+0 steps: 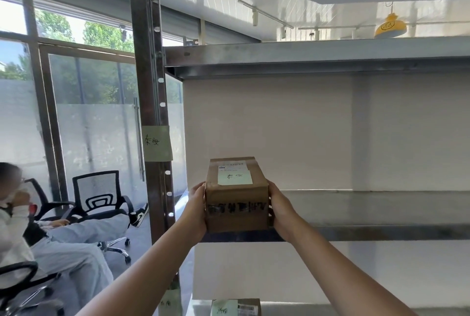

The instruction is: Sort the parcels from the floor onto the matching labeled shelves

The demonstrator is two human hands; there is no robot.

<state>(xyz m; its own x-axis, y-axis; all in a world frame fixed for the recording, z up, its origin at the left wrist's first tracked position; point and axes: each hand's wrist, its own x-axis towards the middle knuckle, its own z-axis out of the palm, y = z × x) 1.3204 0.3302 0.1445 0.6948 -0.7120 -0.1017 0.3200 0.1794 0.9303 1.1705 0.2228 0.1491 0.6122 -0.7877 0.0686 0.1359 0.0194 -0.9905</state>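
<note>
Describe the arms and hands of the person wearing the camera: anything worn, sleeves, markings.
Both forearms are bare up to the frame's lower edge, with no sleeve showing. The left hand and right hand wear no gloves. No watch, bracelet or ring is visible, and no markings show. The fingertips are hidden, so nails cannot be judged.

We had a single view, from a wide-angle camera worn on the person's head. It faced forward, roughly level, straight into a metal shelving unit [356, 214] at arm's reach, with its left upright post [152, 86] close in front. Verticals bowed at the edges. To the left it took in glass windows [84, 102] and office chairs [101, 198].
</note>
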